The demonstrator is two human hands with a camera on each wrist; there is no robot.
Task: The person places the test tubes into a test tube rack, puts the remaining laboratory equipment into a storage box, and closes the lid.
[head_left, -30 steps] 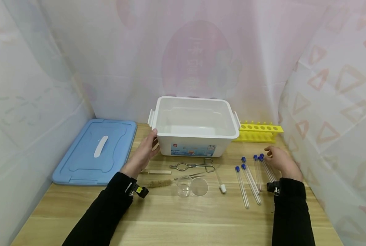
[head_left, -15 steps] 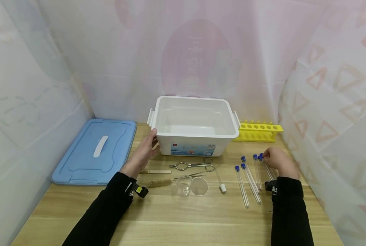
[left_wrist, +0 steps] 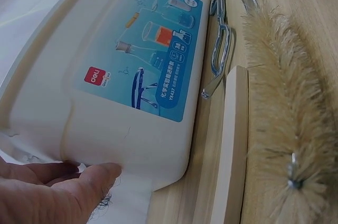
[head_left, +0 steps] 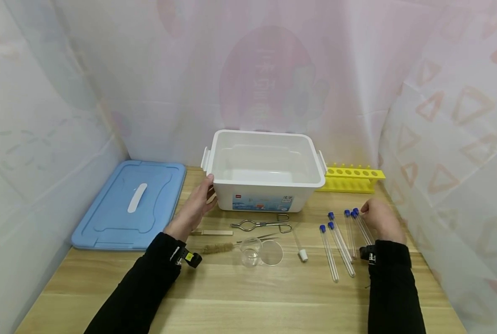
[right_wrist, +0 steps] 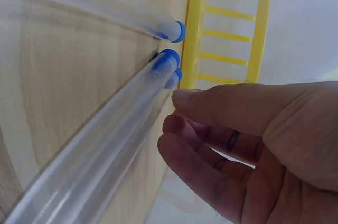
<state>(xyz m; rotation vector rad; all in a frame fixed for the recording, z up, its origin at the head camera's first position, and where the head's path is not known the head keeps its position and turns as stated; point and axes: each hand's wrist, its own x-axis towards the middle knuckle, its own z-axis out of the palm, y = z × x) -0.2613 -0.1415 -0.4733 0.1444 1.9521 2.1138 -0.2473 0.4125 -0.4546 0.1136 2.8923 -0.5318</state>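
A white plastic storage box (head_left: 269,195) with a blue label stands at the back, its inside bare. My left hand (head_left: 194,208) rests against its front left corner, the thumb (left_wrist: 108,174) touching the front wall in the left wrist view. Several clear test tubes (head_left: 341,250) with blue caps lie on the right of the table. Over the rightmost ones is my right hand (head_left: 383,220). In the right wrist view its thumb (right_wrist: 222,102) and fingers are loosely bent, right beside the blue caps (right_wrist: 171,57), with nothing between them.
Behind the tubes stands a yellow test tube rack (head_left: 350,181). A blue lid (head_left: 127,208) lies left. Between the hands are crucible tongs (head_left: 258,225), a wooden strip (head_left: 212,233), a bristle brush (head_left: 216,249), a small beaker (head_left: 250,253), a glass disc (head_left: 272,253) and a white-capped dropper (head_left: 301,254).
The right hand has shifted slightly left and down to the caps of the rightmost tubes. The left hand and the box have stayed in place.
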